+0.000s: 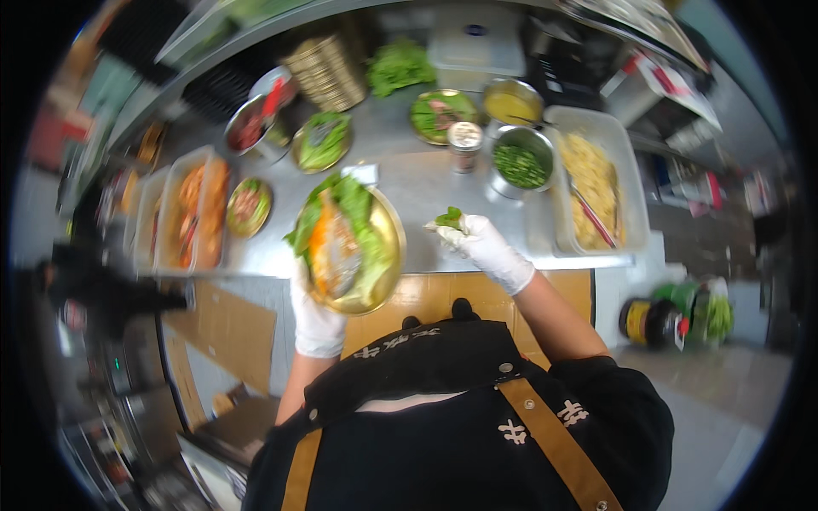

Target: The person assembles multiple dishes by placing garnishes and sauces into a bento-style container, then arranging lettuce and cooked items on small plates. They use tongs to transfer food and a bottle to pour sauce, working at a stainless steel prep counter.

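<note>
My left hand (317, 322), in a white glove, grips the near left edge of a round gold plate (394, 247), tilted and held at the table's front edge. Lettuce leaves (364, 204) line the plate. On them lies food (334, 247), part orange and part whitish; its kind is unclear. To the right, my gloved right hand (486, 251) is raised with its fingers pinched on a small bit of green leaf (449, 218). Beyond that hand stands a steel pot of chopped green herbs (521, 158).
A clear tub of yellowish food (588, 183) with tongs is at the right, tubs of orange food (198, 200) at the left. Behind are a shaker (464, 146), a pot of yellow liquid (514, 105), several small lettuce plates (322, 142) and stacked gold dishes (322, 72).
</note>
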Tool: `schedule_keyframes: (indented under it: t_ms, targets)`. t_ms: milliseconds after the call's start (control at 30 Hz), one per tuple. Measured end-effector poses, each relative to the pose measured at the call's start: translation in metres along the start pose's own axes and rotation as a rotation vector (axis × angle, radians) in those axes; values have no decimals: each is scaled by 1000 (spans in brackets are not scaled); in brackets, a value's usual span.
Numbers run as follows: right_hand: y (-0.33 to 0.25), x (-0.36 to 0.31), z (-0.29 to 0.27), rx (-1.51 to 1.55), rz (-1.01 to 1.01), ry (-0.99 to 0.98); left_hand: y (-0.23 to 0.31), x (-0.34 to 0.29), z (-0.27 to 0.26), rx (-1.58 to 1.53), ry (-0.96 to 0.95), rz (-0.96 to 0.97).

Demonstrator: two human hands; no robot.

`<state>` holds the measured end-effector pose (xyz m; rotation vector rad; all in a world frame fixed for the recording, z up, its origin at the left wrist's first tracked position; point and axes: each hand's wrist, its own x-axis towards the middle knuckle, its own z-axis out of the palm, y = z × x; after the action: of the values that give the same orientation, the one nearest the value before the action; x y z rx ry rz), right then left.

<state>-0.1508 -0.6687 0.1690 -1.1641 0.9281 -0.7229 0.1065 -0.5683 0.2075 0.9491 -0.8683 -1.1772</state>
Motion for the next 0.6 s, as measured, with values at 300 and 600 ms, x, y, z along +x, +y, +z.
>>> schedule_keyframes:
  t_ms: [300, 600]
  targets:
    - [31, -213, -210, 41, -194, 1309, -37, 51, -29, -403, 3, -378]
    - [437, -401, -424, -1529, 1222, 64, -78, 88, 67, 104, -21, -173]
